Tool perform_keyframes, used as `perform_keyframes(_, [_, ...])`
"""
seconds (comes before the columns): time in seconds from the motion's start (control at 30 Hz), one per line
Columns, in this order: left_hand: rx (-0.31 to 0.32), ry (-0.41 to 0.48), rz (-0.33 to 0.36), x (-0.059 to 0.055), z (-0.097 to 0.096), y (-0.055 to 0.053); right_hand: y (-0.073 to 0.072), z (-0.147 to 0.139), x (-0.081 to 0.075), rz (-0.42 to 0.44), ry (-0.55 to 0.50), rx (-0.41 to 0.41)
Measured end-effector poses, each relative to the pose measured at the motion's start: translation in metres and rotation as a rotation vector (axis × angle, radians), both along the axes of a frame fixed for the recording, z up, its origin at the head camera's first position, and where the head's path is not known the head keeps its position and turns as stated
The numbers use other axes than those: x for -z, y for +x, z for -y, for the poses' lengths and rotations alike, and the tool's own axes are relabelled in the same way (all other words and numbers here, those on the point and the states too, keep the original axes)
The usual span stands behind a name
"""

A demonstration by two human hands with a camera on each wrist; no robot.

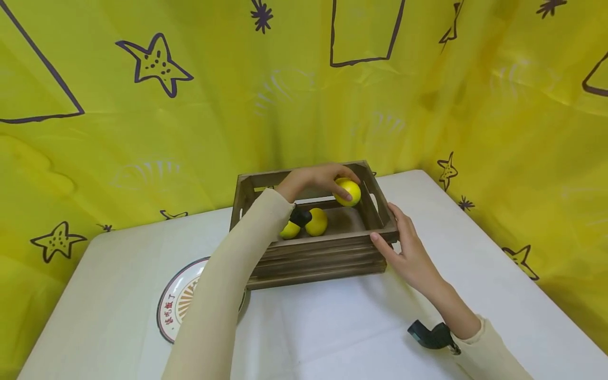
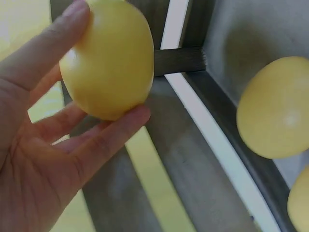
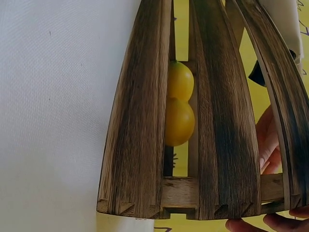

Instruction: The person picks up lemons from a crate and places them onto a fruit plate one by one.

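My left hand (image 1: 323,177) holds a round yellow fruit (image 1: 349,192), likely a lemon or orange, inside the right end of a dark wooden crate (image 1: 323,258). The left wrist view shows thumb and fingers curled about this fruit (image 2: 108,60), above the slats. Two more yellow fruits lie on the crate floor; one fruit (image 1: 316,222) is plain to see, the other fruit (image 1: 290,230) is partly covered by the wrist device. My right hand (image 1: 410,253) grips the crate's front right corner, thumb on the front rim and fingers along the right end.
A white plate (image 1: 166,301) with a red rim and printed characters lies left of the crate, partly hidden by my left sleeve. Everything stands on a white-covered table (image 1: 119,279). A yellow patterned curtain (image 1: 214,132) hangs close behind it and along the right.
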State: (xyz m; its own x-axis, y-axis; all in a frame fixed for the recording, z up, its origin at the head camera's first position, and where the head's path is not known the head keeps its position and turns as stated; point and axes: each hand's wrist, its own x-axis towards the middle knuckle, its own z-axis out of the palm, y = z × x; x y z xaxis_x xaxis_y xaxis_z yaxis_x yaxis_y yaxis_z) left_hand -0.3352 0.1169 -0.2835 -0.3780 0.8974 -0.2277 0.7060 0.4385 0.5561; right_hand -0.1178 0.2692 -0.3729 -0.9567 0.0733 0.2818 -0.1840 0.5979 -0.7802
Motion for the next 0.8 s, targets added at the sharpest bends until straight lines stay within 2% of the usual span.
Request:
perform_keyframes(0.13, [0.011,0.015,-0.059,-0.01,0.0,0.001,0.0,-0.001,0.001,0.0,-0.002,0.0])
perform_keyframes(0.3, [0.007,-0.012,-0.11,-0.021,0.003,0.005,-0.001,-0.001,0.002,-0.002,-0.007,-0.004])
perform_keyframes(0.47, [-0.025,-0.016,-0.149,-0.029,0.014,0.016,-0.001,0.003,0.004,-0.006,-0.016,-0.016])
perform_keyframes(0.63, [-0.025,0.02,-0.177,-0.04,0.025,0.027,0.0,0.002,0.002,-0.025,-0.013,-0.02])
perform_keyframes(0.8, [-0.04,0.035,-0.189,-0.046,0.037,0.033,-0.001,0.0,-0.001,-0.034,-0.005,-0.025])
